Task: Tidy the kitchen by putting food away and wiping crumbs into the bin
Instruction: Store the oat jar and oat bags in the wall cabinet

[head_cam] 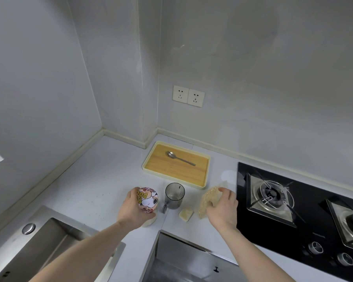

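Note:
My left hand (131, 208) grips a round tin with a cartoon dog lid (148, 199) standing near the counter's front edge. My right hand (222, 208) holds a clear bag of pale food (207, 200) on the counter just left of the hob. Between them stand a grey transparent measuring cup (174, 195) and a small pale yellow piece of food (185, 214). A few crumbs (101, 195) lie on the white counter to the left of the tin.
A wooden tray (157, 151) with a metal spoon (179, 158) lies behind the cup, near the wall. A black gas hob (293, 237) is on the right, a steel sink (49, 247) at the lower left. Wall sockets (188, 96) above the tray.

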`<state>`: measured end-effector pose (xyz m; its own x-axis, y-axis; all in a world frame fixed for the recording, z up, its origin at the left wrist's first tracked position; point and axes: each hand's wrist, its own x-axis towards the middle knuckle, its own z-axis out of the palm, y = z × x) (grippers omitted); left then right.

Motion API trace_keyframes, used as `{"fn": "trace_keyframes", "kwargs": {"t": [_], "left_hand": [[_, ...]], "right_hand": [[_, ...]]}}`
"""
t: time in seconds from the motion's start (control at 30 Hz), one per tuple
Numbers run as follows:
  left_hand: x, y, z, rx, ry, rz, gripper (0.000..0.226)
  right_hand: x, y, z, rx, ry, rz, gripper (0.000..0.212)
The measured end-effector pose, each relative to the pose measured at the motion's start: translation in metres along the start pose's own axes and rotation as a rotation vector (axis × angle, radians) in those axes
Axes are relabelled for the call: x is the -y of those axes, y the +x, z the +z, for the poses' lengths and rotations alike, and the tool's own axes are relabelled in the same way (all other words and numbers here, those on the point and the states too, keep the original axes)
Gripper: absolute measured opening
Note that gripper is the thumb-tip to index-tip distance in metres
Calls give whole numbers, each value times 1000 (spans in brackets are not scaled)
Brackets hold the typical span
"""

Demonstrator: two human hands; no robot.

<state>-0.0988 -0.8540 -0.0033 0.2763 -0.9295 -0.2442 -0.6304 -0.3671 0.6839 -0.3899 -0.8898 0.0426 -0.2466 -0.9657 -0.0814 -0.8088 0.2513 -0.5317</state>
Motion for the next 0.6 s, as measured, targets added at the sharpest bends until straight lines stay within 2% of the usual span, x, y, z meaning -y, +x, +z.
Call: {"fn": "trace_keyframes", "kwargs": {"t": [0.2, 0.33, 0.4, 0.47, 0.6], "left_hand": [[-7, -9, -10, -22, -80, -4, 100], [-25, -18, -37, 3, -138, 97, 108], [-40, -25, -57, -19, -169, 167, 103], [-59, -35, -79, -46, -224, 233, 97], [-104, -58, -125, -111, -409, 283, 96]], "right_hand": [[20, -23, 0, 146, 61, -222, 51], [34, -31, -14, 316, 71, -322, 52], [47, -35, -26, 377, 89, -372, 54], [62, -39, -39, 417, 128, -422, 59], [100, -47, -69, 439, 225, -521, 85]]}}
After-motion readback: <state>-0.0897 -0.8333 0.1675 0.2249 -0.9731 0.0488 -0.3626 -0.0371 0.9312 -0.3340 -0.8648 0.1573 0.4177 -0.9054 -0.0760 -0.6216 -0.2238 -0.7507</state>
